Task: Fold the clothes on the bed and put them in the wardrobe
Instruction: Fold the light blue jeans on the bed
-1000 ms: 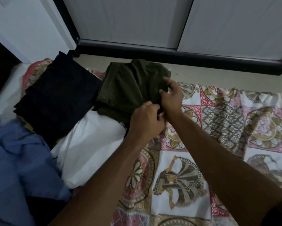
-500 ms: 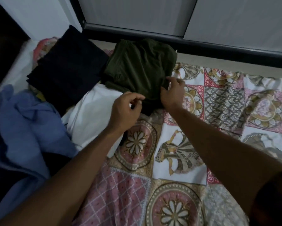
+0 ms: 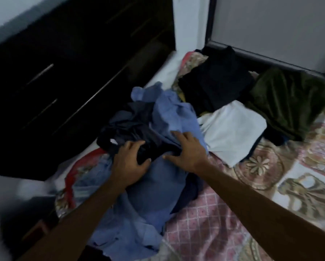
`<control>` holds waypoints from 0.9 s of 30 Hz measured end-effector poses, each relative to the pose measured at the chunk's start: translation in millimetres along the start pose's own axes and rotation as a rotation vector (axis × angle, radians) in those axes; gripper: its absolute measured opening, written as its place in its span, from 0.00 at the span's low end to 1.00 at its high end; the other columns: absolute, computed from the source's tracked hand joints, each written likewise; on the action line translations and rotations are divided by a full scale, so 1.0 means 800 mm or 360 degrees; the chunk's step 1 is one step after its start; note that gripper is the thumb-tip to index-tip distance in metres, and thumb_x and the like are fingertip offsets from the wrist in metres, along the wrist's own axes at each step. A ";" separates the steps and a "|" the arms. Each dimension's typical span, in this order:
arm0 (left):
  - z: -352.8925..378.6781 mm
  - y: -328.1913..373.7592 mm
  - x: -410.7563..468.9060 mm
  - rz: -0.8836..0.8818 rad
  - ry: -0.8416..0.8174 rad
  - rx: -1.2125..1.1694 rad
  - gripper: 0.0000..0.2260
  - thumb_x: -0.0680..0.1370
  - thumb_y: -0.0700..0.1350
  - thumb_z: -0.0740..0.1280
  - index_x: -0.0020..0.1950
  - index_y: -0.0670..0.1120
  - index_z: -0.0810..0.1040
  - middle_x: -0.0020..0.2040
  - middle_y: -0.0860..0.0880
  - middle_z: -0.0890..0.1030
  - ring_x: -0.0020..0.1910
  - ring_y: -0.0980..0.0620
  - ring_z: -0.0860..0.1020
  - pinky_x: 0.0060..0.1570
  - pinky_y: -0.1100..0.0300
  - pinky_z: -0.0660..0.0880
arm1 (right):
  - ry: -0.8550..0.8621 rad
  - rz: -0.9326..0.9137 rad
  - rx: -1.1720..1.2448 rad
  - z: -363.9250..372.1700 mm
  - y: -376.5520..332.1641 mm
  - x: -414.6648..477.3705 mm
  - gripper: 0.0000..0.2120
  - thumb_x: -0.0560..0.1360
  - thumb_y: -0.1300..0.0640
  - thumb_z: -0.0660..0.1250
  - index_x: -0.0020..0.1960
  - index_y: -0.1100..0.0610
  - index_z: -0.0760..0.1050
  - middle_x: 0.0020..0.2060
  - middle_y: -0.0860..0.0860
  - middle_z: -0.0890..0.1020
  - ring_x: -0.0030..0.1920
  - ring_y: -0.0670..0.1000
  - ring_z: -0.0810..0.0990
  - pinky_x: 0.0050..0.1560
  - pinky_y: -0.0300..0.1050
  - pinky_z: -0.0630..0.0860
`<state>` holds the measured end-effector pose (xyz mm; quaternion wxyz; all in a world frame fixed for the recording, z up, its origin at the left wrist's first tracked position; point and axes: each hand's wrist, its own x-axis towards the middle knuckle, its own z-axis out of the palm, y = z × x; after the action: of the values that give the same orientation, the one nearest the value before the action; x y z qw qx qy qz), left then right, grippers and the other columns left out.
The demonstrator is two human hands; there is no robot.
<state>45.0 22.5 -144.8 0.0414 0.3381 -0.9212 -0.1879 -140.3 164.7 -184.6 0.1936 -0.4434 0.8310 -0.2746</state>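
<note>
A second ago both my hands were at the green piece (image 3: pixel 289 102), tidying its near edge; now I have let it go and turned left to the heap (image 3: pixel 148 204) of unfolded clothes at the bed's (image 3: pixel 214 223) left side. The green piece lies folded at the far edge, beside the black piece (image 3: pixel 214 85) and touching the white piece (image 3: pixel 233 129), so I count 3 folds done and resting together. My left hand (image 3: pixel 130 159) curls round a dark garment (image 3: pixel 131 129) on top of the heap, thumb under and fingers over a bunch of it. My right hand (image 3: pixel 186 149) lies wide, fingers spread flat, pressing the blue cloth (image 3: pixel 173 113) just beside that garment and holding nothing. I judge that the green piece is finished and the next one is being picked: the dark garment should come free of the blue cloth while my right hand keeps the rest down. The 2 are tangled, so a hard pull may drag the blue cloth along. Nothing has gone into the wardrobe yet; white doors (image 3: pixel 270 25) stand beyond the folds and dark drawers (image 3: pixel 54 81) to the left, and I cannot tell which is meant.
</note>
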 end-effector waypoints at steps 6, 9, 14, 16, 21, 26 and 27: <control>0.021 -0.024 -0.025 0.0047 -0.0318 0.0200 0.32 0.71 0.68 0.51 0.70 0.55 0.72 0.63 0.51 0.78 0.62 0.45 0.75 0.60 0.49 0.65 | 0.0173 0.0248 0.0236 0.030 -0.013 0.008 0.21 0.75 0.61 0.69 0.68 0.58 0.76 0.57 0.60 0.81 0.53 0.64 0.80 0.51 0.54 0.76; 0.021 -0.010 -0.019 -0.0005 -0.0276 -0.0166 0.30 0.71 0.66 0.59 0.70 0.55 0.71 0.62 0.53 0.77 0.62 0.50 0.74 0.61 0.48 0.67 | 0.0145 0.0274 0.0486 0.014 -0.005 0.006 0.08 0.74 0.63 0.72 0.53 0.57 0.83 0.43 0.54 0.85 0.44 0.54 0.83 0.44 0.48 0.77; 0.022 0.008 -0.020 -0.0086 -0.0180 -0.0401 0.33 0.69 0.65 0.64 0.72 0.54 0.68 0.63 0.50 0.75 0.63 0.49 0.74 0.62 0.44 0.72 | -0.0067 0.0299 0.1172 -0.039 -0.008 -0.019 0.11 0.71 0.69 0.75 0.54 0.63 0.84 0.46 0.60 0.86 0.42 0.48 0.83 0.48 0.45 0.82; 0.024 0.017 -0.021 -0.0077 -0.0157 -0.0575 0.34 0.70 0.61 0.68 0.74 0.54 0.66 0.65 0.48 0.72 0.64 0.47 0.73 0.62 0.44 0.73 | -0.0162 0.0229 0.1214 -0.057 -0.010 -0.038 0.14 0.71 0.70 0.75 0.55 0.62 0.84 0.47 0.60 0.87 0.45 0.53 0.84 0.52 0.51 0.82; 0.032 0.055 -0.031 0.0164 -0.0133 -0.0516 0.33 0.69 0.59 0.71 0.72 0.52 0.68 0.65 0.45 0.72 0.62 0.45 0.74 0.57 0.47 0.75 | -0.0502 -0.0009 0.1082 -0.079 -0.012 -0.107 0.21 0.68 0.76 0.69 0.56 0.59 0.84 0.43 0.44 0.87 0.44 0.42 0.84 0.44 0.37 0.78; 0.040 0.089 -0.077 0.0486 0.0287 0.0270 0.11 0.70 0.49 0.68 0.50 0.49 0.82 0.52 0.49 0.79 0.49 0.42 0.78 0.42 0.48 0.72 | -0.0475 -0.0081 0.1180 -0.084 0.001 -0.186 0.22 0.62 0.74 0.66 0.52 0.59 0.85 0.42 0.50 0.87 0.43 0.46 0.84 0.42 0.41 0.77; 0.039 0.093 -0.077 0.0556 0.0376 0.0272 0.08 0.70 0.47 0.68 0.47 0.48 0.82 0.49 0.49 0.80 0.47 0.43 0.78 0.42 0.50 0.71 | -0.0464 -0.0099 0.1195 -0.087 0.001 -0.190 0.22 0.63 0.74 0.66 0.52 0.59 0.85 0.42 0.49 0.87 0.43 0.46 0.84 0.42 0.40 0.76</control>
<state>40.8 123.6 -142.7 0.1523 0.1952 -0.9671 -0.0582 -99.3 312.8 -119.7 0.4495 -0.4010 0.6229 -0.4991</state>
